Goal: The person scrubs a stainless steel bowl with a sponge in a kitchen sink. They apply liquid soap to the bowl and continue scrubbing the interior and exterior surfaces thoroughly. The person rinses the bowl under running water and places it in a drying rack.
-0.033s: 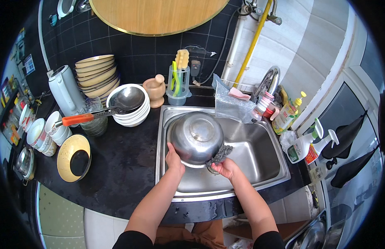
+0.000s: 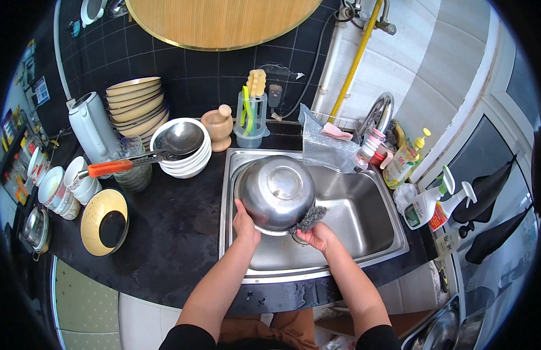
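Note:
A large stainless-steel bowl (image 2: 276,189) is held bottom up over the sink (image 2: 364,204), its rounded underside facing me. My left hand (image 2: 245,223) grips the near-left part of its rim, fingers partly hidden beneath the bowl. In my right hand (image 2: 319,236) is a dark grey mesh scourer (image 2: 309,219), closed in the fingers and pressed to the bowl's near-right side by the rim. The faucet (image 2: 382,111) rises behind the sink's right corner.
Left of the sink stand white bowls (image 2: 186,167) with an orange-handled ladle (image 2: 107,168) across them, and a yellow bowl (image 2: 101,204). A mortar (image 2: 217,129) and a utensil holder (image 2: 251,125) stand behind. Spray bottles (image 2: 425,205) line the right side.

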Demonstrator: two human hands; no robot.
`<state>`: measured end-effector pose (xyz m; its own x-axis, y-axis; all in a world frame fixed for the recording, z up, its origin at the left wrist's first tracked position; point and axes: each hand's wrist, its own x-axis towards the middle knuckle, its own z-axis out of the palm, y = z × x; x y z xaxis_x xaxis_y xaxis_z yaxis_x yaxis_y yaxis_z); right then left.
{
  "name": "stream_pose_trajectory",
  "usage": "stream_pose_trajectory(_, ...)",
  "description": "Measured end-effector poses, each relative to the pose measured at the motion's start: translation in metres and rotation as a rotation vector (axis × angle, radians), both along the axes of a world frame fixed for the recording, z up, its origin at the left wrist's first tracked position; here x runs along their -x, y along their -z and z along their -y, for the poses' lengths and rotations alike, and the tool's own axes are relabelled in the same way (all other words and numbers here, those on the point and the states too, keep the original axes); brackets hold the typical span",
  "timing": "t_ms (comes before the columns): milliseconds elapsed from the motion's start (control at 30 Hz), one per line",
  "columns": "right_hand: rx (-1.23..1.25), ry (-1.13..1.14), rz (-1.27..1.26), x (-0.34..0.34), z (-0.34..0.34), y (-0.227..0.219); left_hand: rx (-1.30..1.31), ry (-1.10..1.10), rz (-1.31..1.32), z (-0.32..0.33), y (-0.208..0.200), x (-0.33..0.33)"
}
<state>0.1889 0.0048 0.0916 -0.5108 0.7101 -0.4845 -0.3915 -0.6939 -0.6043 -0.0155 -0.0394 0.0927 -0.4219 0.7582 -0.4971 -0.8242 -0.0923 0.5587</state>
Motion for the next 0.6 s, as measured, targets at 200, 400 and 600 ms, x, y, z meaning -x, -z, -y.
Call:
stream_pose_trajectory(200,-0.157,0.268,0.270,0.003,0.007,-0.008,-0.009,0.015,0.020,0.005,-0.017,0.002)
stream_pose_trajectory(400,-0.279,0.506,0.267,0.003,0.011,-0.025,-0.039,0.032,0.054,0.001,-0.009,0.007)
stream_pose_trajectory(600,-0.272,0.437,0.087,-0.006,0.007,-0.021,-0.092,0.043,0.064,-0.001,-0.003,0.007)
